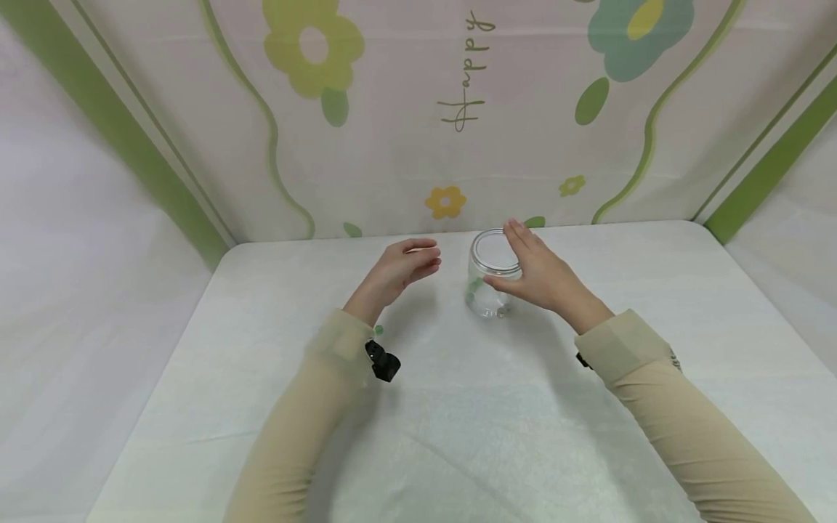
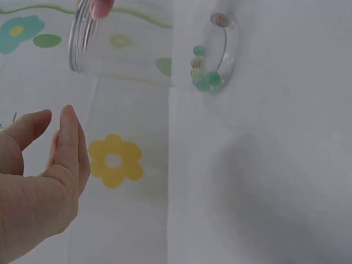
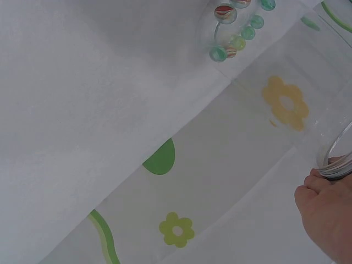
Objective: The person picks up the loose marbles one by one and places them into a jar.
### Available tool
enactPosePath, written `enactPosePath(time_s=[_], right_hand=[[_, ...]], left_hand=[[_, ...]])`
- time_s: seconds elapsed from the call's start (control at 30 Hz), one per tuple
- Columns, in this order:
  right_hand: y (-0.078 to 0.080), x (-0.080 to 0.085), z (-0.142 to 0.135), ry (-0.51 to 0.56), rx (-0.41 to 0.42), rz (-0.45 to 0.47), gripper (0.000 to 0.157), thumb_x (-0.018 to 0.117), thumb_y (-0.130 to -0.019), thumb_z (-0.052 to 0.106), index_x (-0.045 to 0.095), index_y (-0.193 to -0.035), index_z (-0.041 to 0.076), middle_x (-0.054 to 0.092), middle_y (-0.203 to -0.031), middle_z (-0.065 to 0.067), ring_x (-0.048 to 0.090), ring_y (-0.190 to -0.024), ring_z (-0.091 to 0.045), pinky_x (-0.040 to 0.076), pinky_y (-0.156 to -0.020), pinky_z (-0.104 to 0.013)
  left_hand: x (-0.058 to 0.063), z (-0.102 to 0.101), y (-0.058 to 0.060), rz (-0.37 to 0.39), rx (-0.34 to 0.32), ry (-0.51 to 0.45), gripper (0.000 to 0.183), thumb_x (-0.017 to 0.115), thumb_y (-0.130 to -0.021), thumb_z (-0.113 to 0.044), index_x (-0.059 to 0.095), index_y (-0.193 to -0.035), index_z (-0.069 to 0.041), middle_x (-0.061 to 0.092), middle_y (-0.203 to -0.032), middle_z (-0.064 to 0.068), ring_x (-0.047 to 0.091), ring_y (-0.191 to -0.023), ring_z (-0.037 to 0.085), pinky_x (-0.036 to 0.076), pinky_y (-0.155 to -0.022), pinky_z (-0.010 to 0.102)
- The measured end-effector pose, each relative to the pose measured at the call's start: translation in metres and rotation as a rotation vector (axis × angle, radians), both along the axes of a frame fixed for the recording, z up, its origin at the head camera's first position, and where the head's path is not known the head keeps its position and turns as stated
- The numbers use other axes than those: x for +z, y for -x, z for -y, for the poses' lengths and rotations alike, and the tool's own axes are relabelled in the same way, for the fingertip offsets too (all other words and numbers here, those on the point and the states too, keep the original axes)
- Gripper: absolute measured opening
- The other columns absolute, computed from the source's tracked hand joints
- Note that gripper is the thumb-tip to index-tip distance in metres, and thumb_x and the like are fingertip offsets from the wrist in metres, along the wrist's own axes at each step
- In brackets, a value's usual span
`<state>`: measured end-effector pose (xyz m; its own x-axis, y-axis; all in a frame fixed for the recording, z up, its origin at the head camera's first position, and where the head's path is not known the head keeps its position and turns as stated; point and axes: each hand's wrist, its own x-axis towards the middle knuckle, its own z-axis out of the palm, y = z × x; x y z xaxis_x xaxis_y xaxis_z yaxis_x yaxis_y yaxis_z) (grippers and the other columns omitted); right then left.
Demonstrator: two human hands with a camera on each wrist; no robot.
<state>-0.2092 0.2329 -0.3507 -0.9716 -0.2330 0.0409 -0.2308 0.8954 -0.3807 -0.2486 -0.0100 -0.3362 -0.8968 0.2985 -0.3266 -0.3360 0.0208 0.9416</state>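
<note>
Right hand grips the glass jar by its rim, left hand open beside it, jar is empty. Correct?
Not quite: the jar is not empty. The left wrist view shows glass marbles at its bottom. The rest holds: the right hand grips the rim, the left hand is open beside it.

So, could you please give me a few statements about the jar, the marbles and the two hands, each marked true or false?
1. The right hand grips the clear jar at its rim. True.
2. The left hand holds the jar too. False: it is beside the jar, apart from it, fingers relaxed and holding nothing.
3. Coloured marbles lie at the bottom of the jar. True.
4. The jar is closed with a red lid. False: its mouth is open, with no lid in view.
5. The jar is on a bare wooden table. False: the white cloth covers the table.
</note>
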Motion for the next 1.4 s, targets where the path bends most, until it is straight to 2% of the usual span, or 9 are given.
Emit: enactPosePath(time_s=[0.33,0.43,0.67,0.87,1.03,1.23,1.4], right_hand=[[-0.001,0.000,0.000,-0.009,0.015,-0.004,0.099,0.061,-0.087,0.055,0.010,-0.152,0.001,0.006,-0.162,-0.015,0.008,-0.149,-0.035,0.015,-0.123,-0.053],[-0.001,0.000,0.000,-0.013,0.012,-0.002,0.099,0.060,-0.087,0.055,0.009,-0.152,0.001,0.006,-0.162,-0.014,0.008,-0.149,-0.035,0.015,-0.123,-0.052],[-0.002,0.000,0.000,-0.006,0.009,-0.002,0.100,0.060,-0.087,0.056,0.009,-0.153,0.002,0.005,-0.162,-0.013,0.008,-0.149,-0.035,0.015,-0.122,-0.053],[-0.002,0.000,0.002,-0.004,0.013,-0.003,0.099,0.061,-0.086,0.055,0.009,-0.153,0.001,0.005,-0.162,-0.014,0.007,-0.149,-0.034,0.015,-0.123,-0.053],[-0.002,0.000,0.003,-0.004,0.009,0.001,0.100,0.061,-0.086,0.055,0.009,-0.153,0.002,0.005,-0.162,-0.014,0.007,-0.149,-0.035,0.016,-0.122,-0.053],[-0.001,-0.001,0.003,-0.003,0.006,0.000,0.100,0.061,-0.086,0.055,0.009,-0.153,0.003,0.005,-0.162,-0.013,0.008,-0.149,-0.035,0.016,-0.122,-0.053],[-0.002,-0.002,0.004,-0.004,0.005,0.003,0.100,0.061,-0.086,0.055,0.008,-0.153,0.003,0.005,-0.162,-0.013,0.007,-0.149,-0.035,0.016,-0.122,-0.053]], left_hand=[[-0.017,0.039,0.004,0.042,0.002,0.104,0.046,0.055,-0.096,-0.008,0.043,-0.141,-0.004,0.051,-0.134,0.014,0.059,-0.104,0.013,0.055,-0.078,0.011],[-0.020,0.050,0.004,0.043,0.008,0.131,0.046,0.053,-0.097,-0.009,0.042,-0.142,-0.005,0.048,-0.140,0.017,0.058,-0.107,0.014,0.055,-0.081,0.011],[-0.027,0.074,0.003,0.012,-0.002,0.210,0.047,0.050,-0.099,-0.011,0.038,-0.144,-0.004,0.045,-0.142,0.018,0.055,-0.118,0.019,0.051,-0.100,0.021],[-0.033,0.095,0.001,-0.020,-0.019,0.277,0.047,0.048,-0.100,-0.012,0.036,-0.145,-0.002,0.044,-0.143,0.019,0.052,-0.125,0.023,0.050,-0.100,0.020],[-0.040,0.112,-0.001,-0.020,-0.027,0.314,0.047,0.046,-0.101,-0.013,0.035,-0.145,-0.001,0.042,-0.145,0.020,0.053,-0.121,0.019,0.051,-0.096,0.016],[-0.043,0.132,-0.006,-0.028,-0.061,0.381,0.049,0.045,-0.101,-0.014,0.033,-0.145,0.003,0.042,-0.145,0.023,0.053,-0.123,0.019,0.046,-0.108,0.026],[-0.048,0.146,-0.009,-0.042,-0.079,0.418,0.049,0.045,-0.101,-0.015,0.033,-0.144,0.005,0.042,-0.144,0.024,0.056,-0.119,0.016,0.043,-0.111,0.031]])
